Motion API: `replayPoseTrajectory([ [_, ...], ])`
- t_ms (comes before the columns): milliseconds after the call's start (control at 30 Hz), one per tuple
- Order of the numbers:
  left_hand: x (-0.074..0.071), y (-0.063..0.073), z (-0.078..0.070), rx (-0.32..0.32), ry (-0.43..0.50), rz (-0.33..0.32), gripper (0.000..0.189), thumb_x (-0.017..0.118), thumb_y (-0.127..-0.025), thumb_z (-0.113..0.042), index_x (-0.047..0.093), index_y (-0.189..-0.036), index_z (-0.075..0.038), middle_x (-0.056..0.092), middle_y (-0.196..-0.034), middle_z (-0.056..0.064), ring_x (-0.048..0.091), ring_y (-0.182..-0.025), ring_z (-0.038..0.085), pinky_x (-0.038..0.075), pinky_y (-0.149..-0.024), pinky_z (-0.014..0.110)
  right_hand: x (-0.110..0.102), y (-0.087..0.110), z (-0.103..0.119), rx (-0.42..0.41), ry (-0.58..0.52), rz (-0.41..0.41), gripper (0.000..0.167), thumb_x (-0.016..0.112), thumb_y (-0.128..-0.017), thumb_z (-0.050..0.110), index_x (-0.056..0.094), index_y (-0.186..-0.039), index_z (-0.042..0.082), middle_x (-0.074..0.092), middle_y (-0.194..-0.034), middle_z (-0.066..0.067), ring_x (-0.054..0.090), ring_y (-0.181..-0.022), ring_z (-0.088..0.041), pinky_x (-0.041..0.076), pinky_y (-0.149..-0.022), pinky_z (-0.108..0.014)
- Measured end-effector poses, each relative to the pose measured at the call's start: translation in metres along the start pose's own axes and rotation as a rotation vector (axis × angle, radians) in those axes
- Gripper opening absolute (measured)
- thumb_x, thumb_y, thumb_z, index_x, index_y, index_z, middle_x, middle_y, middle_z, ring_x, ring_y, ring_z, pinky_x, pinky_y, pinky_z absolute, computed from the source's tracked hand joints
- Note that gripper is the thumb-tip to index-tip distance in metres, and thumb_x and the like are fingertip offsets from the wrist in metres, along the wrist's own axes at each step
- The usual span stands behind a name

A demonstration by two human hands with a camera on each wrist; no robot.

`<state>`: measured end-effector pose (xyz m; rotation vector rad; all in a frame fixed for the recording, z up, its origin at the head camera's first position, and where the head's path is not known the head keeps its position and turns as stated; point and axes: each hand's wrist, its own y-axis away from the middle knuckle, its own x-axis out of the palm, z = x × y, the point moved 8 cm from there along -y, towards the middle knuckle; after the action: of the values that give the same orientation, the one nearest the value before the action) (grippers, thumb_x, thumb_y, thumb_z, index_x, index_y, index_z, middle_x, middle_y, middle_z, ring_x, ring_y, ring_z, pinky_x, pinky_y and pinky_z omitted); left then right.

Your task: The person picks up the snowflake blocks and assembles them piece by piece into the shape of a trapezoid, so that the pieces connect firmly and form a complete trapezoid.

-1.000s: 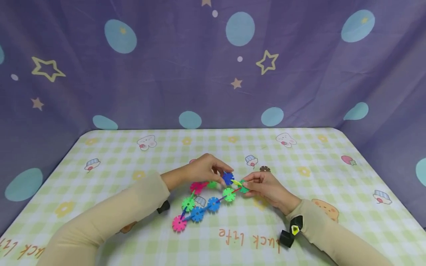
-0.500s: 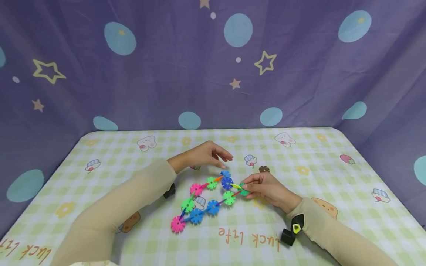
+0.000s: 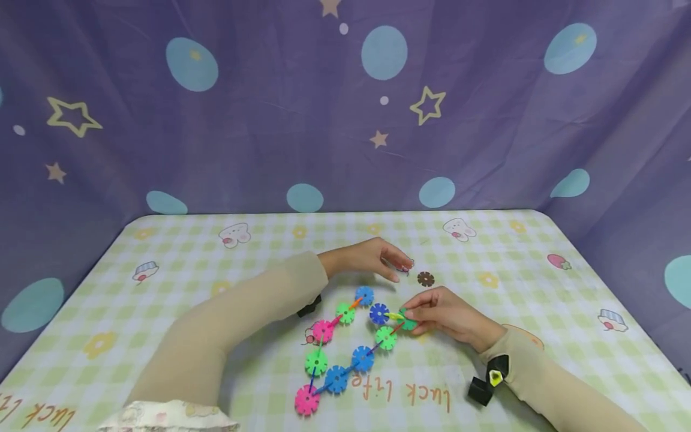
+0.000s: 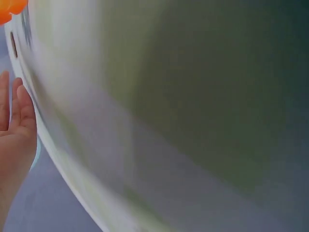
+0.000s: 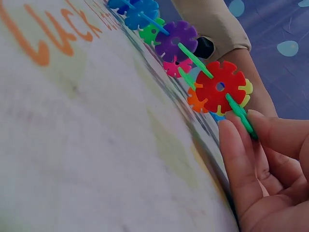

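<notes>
Linked toy snowflake discs form a bent chain low over the table. In the head view, my right hand (image 3: 445, 318) pinches the teal-green disc (image 3: 408, 320) at the chain's right corner between thumb and fingers. The right wrist view shows this green disc (image 5: 241, 116) edge-on at the fingertips, slotted into a red disc (image 5: 221, 88). A dark blue disc (image 3: 379, 314) ends one side of the chain, and a light blue disc (image 3: 364, 295) ends the other, with a gap between. My left hand (image 3: 372, 258) holds nothing, its fingers loosely bent toward a loose brown disc (image 3: 425, 279).
The chain runs through pink (image 3: 307, 400), green (image 3: 316, 362) and blue discs (image 3: 336, 379) toward the front. A checked tablecloth (image 3: 540, 270) covers the table, and a purple curtain (image 3: 270, 120) hangs behind it. Black wrist cameras (image 3: 480, 391) sit under the sleeves.
My left hand lets go of the chain near its blue discs and moves right toward the brown disc. The chain shifts toward the front, its ends now farther apart. My right hand keeps its pinch.
</notes>
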<state>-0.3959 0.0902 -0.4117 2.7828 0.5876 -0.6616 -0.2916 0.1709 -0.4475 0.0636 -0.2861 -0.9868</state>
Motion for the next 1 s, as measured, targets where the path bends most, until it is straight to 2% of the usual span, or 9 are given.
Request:
replayPoseTrajectory([
  [133,0.010,-0.013,-0.006,0.011,-0.038,0.022,0.043,0.071,-0.084,-0.006,0.060,-0.125,-0.001,0.061,-0.126,0.010,0.058,-0.111,0.019,0.046,-0.092,0.021,0.000,0.003,0.001,-0.011,0.002,0.041,0.020,0.056,-0.091,-0.002,0.063,-0.107,-0.012,0.070,-0.085,-0.003,0.067,-0.073,-0.013,0.057,-0.067,-0.026],
  [267,0.014,-0.026,-0.007,0.009,-0.061,0.005,0.040,0.069,-0.085,-0.006,0.061,-0.124,-0.004,0.061,-0.126,0.007,0.057,-0.110,0.017,0.045,-0.090,0.018,0.000,0.004,0.000,-0.012,0.015,0.050,0.022,0.057,-0.090,-0.001,0.062,-0.107,-0.014,0.070,-0.084,-0.002,0.067,-0.072,-0.013,0.057,-0.067,-0.027],
  [400,0.019,-0.037,-0.008,0.037,-0.073,0.021,0.041,0.069,-0.085,-0.004,0.061,-0.125,-0.005,0.062,-0.124,0.007,0.055,-0.107,0.017,0.045,-0.082,0.015,0.000,0.004,0.000,-0.011,0.016,0.050,0.024,0.058,-0.090,0.000,0.061,-0.108,-0.016,0.070,-0.084,-0.002,0.067,-0.071,-0.013,0.057,-0.066,-0.027],
  [533,0.025,-0.042,-0.010,0.057,-0.108,0.065,0.041,0.069,-0.085,-0.002,0.061,-0.125,-0.004,0.063,-0.122,0.008,0.052,-0.084,0.012,0.042,-0.068,0.014,0.001,0.004,0.001,-0.022,0.014,0.064,0.025,0.058,-0.090,-0.001,0.060,-0.108,-0.017,0.070,-0.084,-0.002,0.068,-0.072,-0.013,0.057,-0.066,-0.027],
  [633,0.025,-0.043,-0.010,0.055,-0.153,0.070,0.039,0.069,-0.084,-0.003,0.063,-0.123,-0.005,0.067,-0.115,0.006,0.038,-0.061,0.007,0.036,-0.060,0.015,0.002,0.004,0.003,-0.031,0.013,0.071,0.024,0.056,-0.091,-0.002,0.059,-0.108,-0.018,0.070,-0.084,-0.002,0.068,-0.072,-0.013,0.057,-0.066,-0.027],
  [700,0.025,-0.044,-0.009,0.057,-0.179,0.066,0.038,0.070,-0.084,-0.003,0.064,-0.121,-0.006,0.069,-0.109,0.005,0.030,-0.055,0.006,0.033,-0.057,0.016,0.002,0.004,0.003,-0.033,0.012,0.072,0.024,0.056,-0.091,-0.003,0.059,-0.108,-0.018,0.070,-0.084,-0.002,0.068,-0.072,-0.013,0.057,-0.066,-0.027],
  [800,0.025,-0.044,-0.008,0.064,-0.203,0.057,0.036,0.071,-0.083,-0.003,0.066,-0.119,-0.007,0.070,-0.103,0.004,0.029,-0.054,0.006,0.032,-0.056,0.016,0.002,0.005,0.003,-0.033,0.013,0.073,0.024,0.056,-0.090,-0.003,0.059,-0.109,-0.019,0.071,-0.085,-0.002,0.068,-0.072,-0.013,0.057,-0.066,-0.027],
  [1000,0.024,-0.045,-0.010,0.079,-0.223,0.026,0.032,0.072,-0.080,0.000,0.070,-0.112,-0.005,0.071,-0.104,0.004,0.044,-0.066,0.005,0.038,-0.062,0.015,0.001,0.004,0.002,-0.029,0.021,0.069,0.028,0.058,-0.090,-0.001,0.056,-0.110,-0.021,0.070,-0.085,-0.002,0.068,-0.073,-0.013,0.057,-0.066,-0.027],
])
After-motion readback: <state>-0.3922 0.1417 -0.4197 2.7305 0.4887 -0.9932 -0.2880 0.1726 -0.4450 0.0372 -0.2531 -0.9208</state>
